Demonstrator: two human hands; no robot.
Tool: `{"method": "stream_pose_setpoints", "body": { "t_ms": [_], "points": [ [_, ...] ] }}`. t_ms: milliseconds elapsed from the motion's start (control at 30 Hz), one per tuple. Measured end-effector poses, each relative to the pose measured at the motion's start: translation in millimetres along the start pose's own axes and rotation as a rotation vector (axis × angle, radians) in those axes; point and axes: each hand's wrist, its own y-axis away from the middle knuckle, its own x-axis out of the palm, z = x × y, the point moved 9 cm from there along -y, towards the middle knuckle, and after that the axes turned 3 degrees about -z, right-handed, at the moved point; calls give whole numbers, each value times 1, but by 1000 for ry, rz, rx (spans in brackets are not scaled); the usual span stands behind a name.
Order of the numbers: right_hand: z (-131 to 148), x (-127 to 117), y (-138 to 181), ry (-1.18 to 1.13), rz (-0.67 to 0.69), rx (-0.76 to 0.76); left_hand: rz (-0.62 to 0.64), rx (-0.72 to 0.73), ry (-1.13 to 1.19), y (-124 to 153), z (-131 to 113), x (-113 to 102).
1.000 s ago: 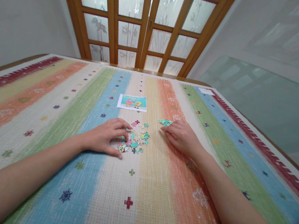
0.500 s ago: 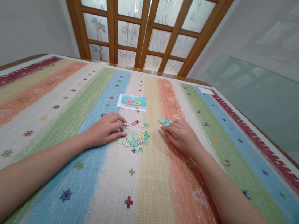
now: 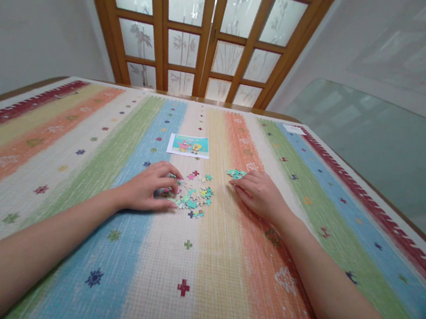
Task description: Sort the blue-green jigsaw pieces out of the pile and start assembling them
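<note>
A small heap of loose jigsaw pieces (image 3: 193, 194) lies in the middle of the striped tablecloth (image 3: 199, 262). My left hand (image 3: 146, 187) rests at the heap's left edge, fingers curled over a few pieces. My right hand (image 3: 259, 193) lies flat to the right, its fingertips touching a small joined cluster of teal pieces (image 3: 235, 173). A picture card (image 3: 189, 145) with cartoon figures lies beyond the heap.
The tablecloth covers a wide table whose wooden edge (image 3: 404, 221) shows on the right. Behind the table stand wooden doors with frosted glass (image 3: 209, 33). A glass panel (image 3: 375, 144) leans at the right wall.
My left hand drew back leftward from over the heap and curled its fingers onto pieces at the heap's left edge. My right hand stayed put.
</note>
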Motion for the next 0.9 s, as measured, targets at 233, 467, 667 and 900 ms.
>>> {"method": "stream_pose_setpoints", "body": {
  "t_ms": [233,467,667,900],
  "points": [
    [-1,0,-1,-24,-4,15,53,21,-78,1,2,3],
    [-2,0,0,-34,-5,19,1,85,-116,3,3,0],
    [21,-9,-8,-94,-85,15,-169,108,-133,-4,-15,-9],
    [92,-12,-27,-290,-47,-43,-171,98,-89,-12,-40,0]
  ]
}}
